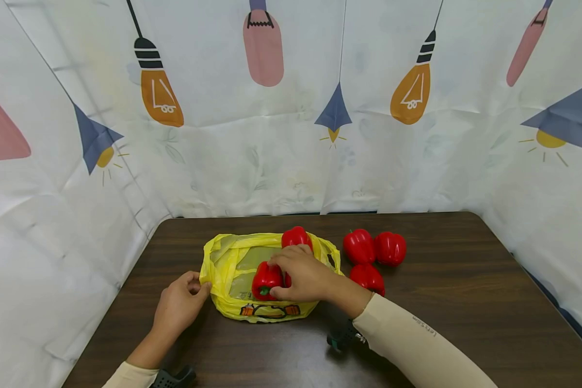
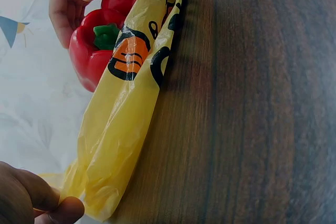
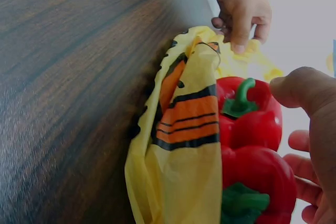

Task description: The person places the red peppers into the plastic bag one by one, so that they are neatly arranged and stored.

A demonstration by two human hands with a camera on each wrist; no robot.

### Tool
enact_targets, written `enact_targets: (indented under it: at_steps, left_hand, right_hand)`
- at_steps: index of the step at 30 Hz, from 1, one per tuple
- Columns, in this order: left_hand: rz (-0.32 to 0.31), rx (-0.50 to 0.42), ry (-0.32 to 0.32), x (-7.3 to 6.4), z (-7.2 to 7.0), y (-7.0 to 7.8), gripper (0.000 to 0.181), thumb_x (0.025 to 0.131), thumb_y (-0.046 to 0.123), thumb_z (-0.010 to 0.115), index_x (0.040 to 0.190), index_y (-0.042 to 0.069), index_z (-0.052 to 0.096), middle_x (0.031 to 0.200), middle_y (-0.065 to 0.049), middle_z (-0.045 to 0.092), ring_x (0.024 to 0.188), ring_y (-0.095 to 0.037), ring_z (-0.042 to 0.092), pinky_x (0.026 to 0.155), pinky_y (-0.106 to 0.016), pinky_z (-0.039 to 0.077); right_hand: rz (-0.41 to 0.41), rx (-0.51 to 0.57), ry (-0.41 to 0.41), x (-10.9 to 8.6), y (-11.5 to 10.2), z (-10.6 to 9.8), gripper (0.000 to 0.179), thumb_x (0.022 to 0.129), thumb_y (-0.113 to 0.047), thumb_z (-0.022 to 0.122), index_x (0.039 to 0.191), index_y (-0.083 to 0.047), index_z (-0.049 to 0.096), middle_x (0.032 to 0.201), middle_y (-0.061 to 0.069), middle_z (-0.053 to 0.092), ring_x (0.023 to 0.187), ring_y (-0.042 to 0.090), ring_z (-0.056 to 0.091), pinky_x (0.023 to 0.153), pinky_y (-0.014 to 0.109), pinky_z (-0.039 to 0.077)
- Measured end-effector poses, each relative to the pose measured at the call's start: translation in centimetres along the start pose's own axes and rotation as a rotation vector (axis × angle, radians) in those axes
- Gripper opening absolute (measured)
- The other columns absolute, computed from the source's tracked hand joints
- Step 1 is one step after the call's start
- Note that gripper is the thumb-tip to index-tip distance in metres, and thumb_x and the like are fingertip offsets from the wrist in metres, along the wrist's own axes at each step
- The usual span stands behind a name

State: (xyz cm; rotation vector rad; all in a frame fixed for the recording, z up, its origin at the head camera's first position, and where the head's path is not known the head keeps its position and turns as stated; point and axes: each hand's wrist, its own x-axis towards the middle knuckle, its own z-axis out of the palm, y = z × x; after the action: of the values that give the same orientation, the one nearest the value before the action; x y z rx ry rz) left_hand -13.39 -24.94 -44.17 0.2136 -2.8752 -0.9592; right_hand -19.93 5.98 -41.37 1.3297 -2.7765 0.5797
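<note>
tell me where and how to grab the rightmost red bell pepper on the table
Coming from the right, I'd grip the rightmost red bell pepper across its rounded near and far sides: its right flank is free, while a neighbouring red bell pepper crowds its left.

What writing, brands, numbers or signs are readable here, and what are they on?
"Let's Slim", it seems, small and upside down, on the right sleeve.
Black-and-orange printing on the yellow bag: no words I can make out.
Backdrop: only pictures of lamps and faint patterns, no readable text.
</note>
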Motion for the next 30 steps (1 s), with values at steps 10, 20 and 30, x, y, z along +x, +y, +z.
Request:
enact_targets:
  at_steps: [10, 20, 30]
  left_hand:
    - [0.003, -0.002, 0.003, 0.0, -0.2, 0.0, 0.035, 0.097, 0.026, 0.07, 0.119, 0.0, 0.066, 0.093, -0.009, 0.076, 0.068, -0.015, 0.061, 0.059, -0.035, 0.046]
    - [0.002, -0.007, -0.003, 0.0, -0.2, 0.1, 0.036, 0.097, 0.028, 0.069, 0.12, 0.0, 0.066, 0.093, -0.008, 0.076, 0.068, -0.014, 0.062, 0.058, -0.035, 0.046]
    - [0.008, -0.003, -0.003, -0.1, -0.2, 0.1, 0.036, 0.097, 0.028, 0.069, 0.12, 0.001, 0.066, 0.094, -0.008, 0.076, 0.07, -0.015, 0.064, 0.06, -0.037, 0.048]
  right_hand:
    - [0.003, 0.025, 0.01, -1.2, 1.4, -1.6, 0.054, 0.09, -0.041, 0.075, 0.136, -0.017, 0.062, 0.138, -0.004, 0.06, 0.134, 0.019, 0.046, 0.113, 0.052, 0.027]
    - [0.049, 0.055, 0.006, -3.2, 2.8, -3.3, 0.055, 0.089, -0.038, 0.077, 0.135, -0.012, 0.063, 0.139, 0.0, 0.06, 0.134, 0.021, 0.047, 0.109, 0.051, 0.029]
    - [0.134, 0.116, 0.033, -5.3, 4.0, -5.1, 0.061, 0.087, -0.037, 0.08, 0.139, -0.011, 0.06, 0.139, -0.001, 0.06, 0.135, 0.024, 0.046, 0.112, 0.055, 0.032]
